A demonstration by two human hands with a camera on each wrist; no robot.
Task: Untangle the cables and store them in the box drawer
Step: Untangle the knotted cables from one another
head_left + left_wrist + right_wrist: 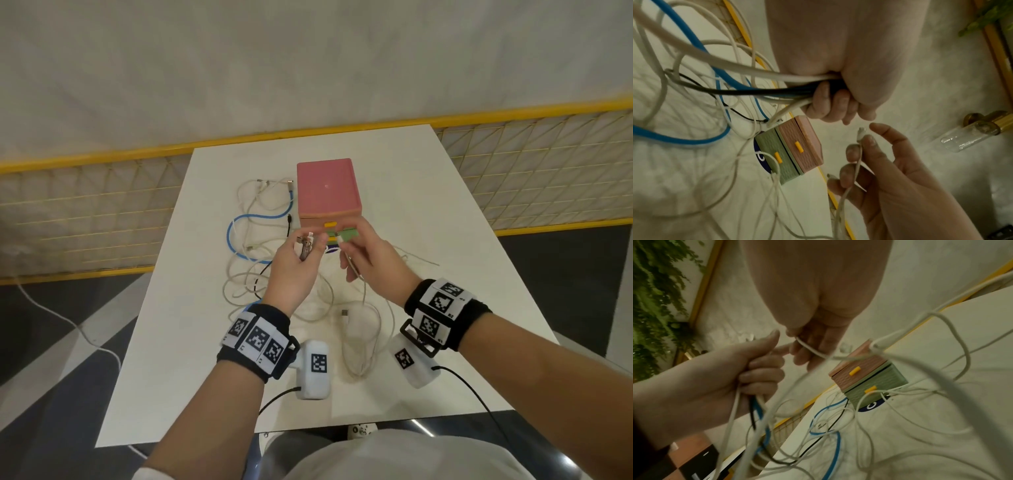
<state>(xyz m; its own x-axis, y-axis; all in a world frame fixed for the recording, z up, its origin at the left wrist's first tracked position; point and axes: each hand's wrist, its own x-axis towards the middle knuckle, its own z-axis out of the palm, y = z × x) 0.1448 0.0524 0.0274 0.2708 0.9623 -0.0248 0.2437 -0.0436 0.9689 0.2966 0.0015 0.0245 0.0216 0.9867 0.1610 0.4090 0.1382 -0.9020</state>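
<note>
A pale wall and a yellow-railed mesh fence (pixel 102 212) stand behind a white rectangular table (pixel 428 212), smooth and matte. From the head view the box (pixel 328 187) is a plain pink cube near the table's far middle; only the wrist views reveal its ribbed fronts, a pink upper drawer (pixel 859 365) and a green lower drawer (pixel 879 386), each with a small yellow handle, standing on a dark blue round sticker (pixel 759 155). Both drawers look closed.

The cables (pixel 260 274) sprawl in loose loops over the table, left of the box and in front of it: thin white ones, a thicker blue cable (pixel 239 236) with a rubbery sheen, and a thin black cable (pixel 262 274).

The left hand (pixel 291 270) is raised above the table, its fingers curled round a bundle of cable ends; the left wrist view shows white, black and blue strands running together into the fist, and the head view shows the plugs sticking out on top. The right hand (pixel 368 255) pinches a single white cable (pixel 856 164) just below its plug, between thumb and fingers, the cord trailing down across the palm. The right wrist view also shows hanging green foliage (pixel 655 293) on the wall.
</note>
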